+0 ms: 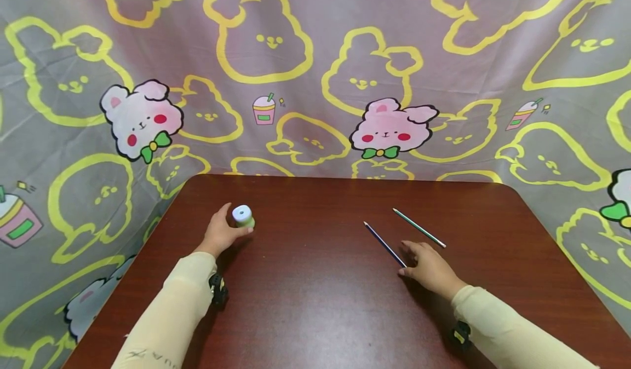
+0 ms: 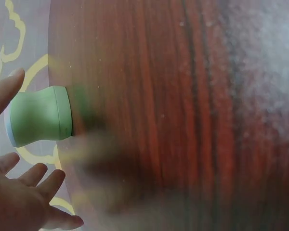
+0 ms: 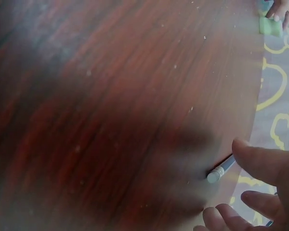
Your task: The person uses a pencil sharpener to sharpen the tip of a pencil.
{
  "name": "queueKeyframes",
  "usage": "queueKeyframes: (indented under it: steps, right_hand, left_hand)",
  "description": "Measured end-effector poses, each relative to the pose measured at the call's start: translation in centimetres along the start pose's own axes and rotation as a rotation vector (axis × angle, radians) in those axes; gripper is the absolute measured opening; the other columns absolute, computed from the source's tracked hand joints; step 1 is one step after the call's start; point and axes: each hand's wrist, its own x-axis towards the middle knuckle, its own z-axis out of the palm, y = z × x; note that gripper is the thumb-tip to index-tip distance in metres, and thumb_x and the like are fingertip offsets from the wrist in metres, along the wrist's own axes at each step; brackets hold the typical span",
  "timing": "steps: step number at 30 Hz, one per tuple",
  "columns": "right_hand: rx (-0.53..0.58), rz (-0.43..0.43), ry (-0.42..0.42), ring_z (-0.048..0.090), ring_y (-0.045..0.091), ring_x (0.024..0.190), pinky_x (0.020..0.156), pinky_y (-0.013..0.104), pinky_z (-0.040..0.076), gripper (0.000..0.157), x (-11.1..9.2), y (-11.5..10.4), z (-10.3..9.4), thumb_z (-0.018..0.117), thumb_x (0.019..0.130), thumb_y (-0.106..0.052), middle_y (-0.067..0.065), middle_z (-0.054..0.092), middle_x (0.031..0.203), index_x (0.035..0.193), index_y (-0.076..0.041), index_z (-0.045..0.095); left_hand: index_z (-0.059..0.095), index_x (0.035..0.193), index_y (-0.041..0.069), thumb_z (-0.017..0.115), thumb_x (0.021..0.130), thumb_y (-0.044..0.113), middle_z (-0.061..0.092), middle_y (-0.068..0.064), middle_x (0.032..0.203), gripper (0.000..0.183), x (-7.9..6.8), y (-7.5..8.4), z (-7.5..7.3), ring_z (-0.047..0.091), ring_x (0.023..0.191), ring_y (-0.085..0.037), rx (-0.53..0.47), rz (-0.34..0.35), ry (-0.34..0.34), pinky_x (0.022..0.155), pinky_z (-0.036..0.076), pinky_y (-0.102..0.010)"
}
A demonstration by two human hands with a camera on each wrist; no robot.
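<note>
A small green pencil sharpener [image 1: 243,217] with a white top and a dark hole stands upright at the left of the table. My left hand [image 1: 222,235] is spread around it, thumb on one side and fingers on the other; in the left wrist view, gaps show between the fingers and the green body [image 2: 41,115]. A dark blue pencil [image 1: 384,243] lies right of the middle. Over its near end hovers my right hand [image 1: 431,267], thumb beside the pencil's pale end [image 3: 215,175], fingers apart and not closed on it. Whether the thumb touches it, I cannot tell.
A green pencil [image 1: 419,228] lies farther back, beyond the right hand and roughly parallel to the blue one. The dark brown table [image 1: 305,298] has rounded far corners. Behind it and along its sides hangs a grey patterned cloth [image 1: 315,73].
</note>
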Motion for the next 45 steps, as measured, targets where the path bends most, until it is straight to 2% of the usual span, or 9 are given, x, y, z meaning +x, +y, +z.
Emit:
queueKeyframes:
  steps: [9, 13, 23, 29, 37, 45]
  right_hand:
    - [-0.005, -0.017, 0.014, 0.059, 0.041, 0.103, 0.089, 0.054, 0.046, 0.058, -0.17, 0.05, 0.11, 0.081, 0.073, -0.009, 0.026, 0.064, 0.111, 0.121, 0.013, 0.057]
    - [-0.006, 0.006, 0.007, 0.059, 0.042, 0.103, 0.089, 0.053, 0.046, 0.055, -0.12, 0.04, 0.19, 0.080, 0.073, -0.008, 0.024, 0.065, 0.108, 0.120, 0.012, 0.058]
    - [-0.034, 0.028, 0.009, 0.061, 0.035, 0.094, 0.083, 0.051, 0.049, 0.042, 0.07, -0.02, 0.34, 0.078, 0.075, -0.006, 0.017, 0.067, 0.097, 0.111, 0.009, 0.063]
    - [-0.016, 0.038, 0.004, 0.064, 0.029, 0.086, 0.078, 0.048, 0.051, 0.034, 0.32, -0.12, 0.51, 0.077, 0.076, -0.005, 0.012, 0.069, 0.089, 0.105, 0.008, 0.066]
    - [-0.019, 0.093, -0.011, 0.062, 0.022, 0.080, 0.073, 0.044, 0.050, 0.027, 0.49, -0.40, 0.35, 0.074, 0.078, -0.005, 0.007, 0.067, 0.084, 0.101, 0.004, 0.067]
    - [-0.028, 0.086, -0.015, 0.064, 0.026, 0.084, 0.076, 0.046, 0.051, 0.023, 0.79, -0.35, 0.28, 0.072, 0.078, -0.004, 0.011, 0.069, 0.089, 0.099, 0.004, 0.068]
  left_hand:
    - [0.019, 0.148, -0.007, 0.076, 0.081, 0.024, 0.025, -0.033, 0.150, 0.094, 0.24, -0.12, 0.31, 0.023, 0.139, -0.047, -0.026, -0.025, -0.011, 0.112, 0.021, -0.058]
    - [0.020, 0.148, -0.007, 0.077, 0.081, 0.022, 0.025, -0.032, 0.150, 0.093, 0.37, -0.14, 0.36, 0.025, 0.139, -0.046, -0.042, -0.030, -0.006, 0.112, 0.022, -0.057]
    - [0.022, 0.148, -0.007, 0.076, 0.082, 0.019, 0.028, -0.031, 0.150, 0.089, 0.71, 0.14, 0.61, 0.027, 0.138, -0.044, -0.062, -0.019, -0.003, 0.112, 0.023, -0.056]
    - [0.026, 0.146, -0.009, 0.073, 0.084, 0.015, 0.033, -0.032, 0.146, 0.081, 0.57, 0.21, 0.56, 0.034, 0.134, -0.044, -0.073, -0.020, 0.003, 0.110, 0.027, -0.056]
    - [0.039, 0.135, -0.013, 0.074, 0.082, 0.013, 0.046, -0.034, 0.133, 0.069, 0.68, -0.06, 0.75, 0.043, 0.124, -0.046, -0.046, 0.029, 0.029, 0.105, 0.033, -0.055]
    - [0.047, 0.124, -0.015, 0.072, 0.083, 0.009, 0.053, -0.035, 0.122, 0.054, 0.53, 0.24, 0.76, 0.049, 0.115, -0.046, -0.017, 0.064, 0.071, 0.100, 0.037, -0.054]
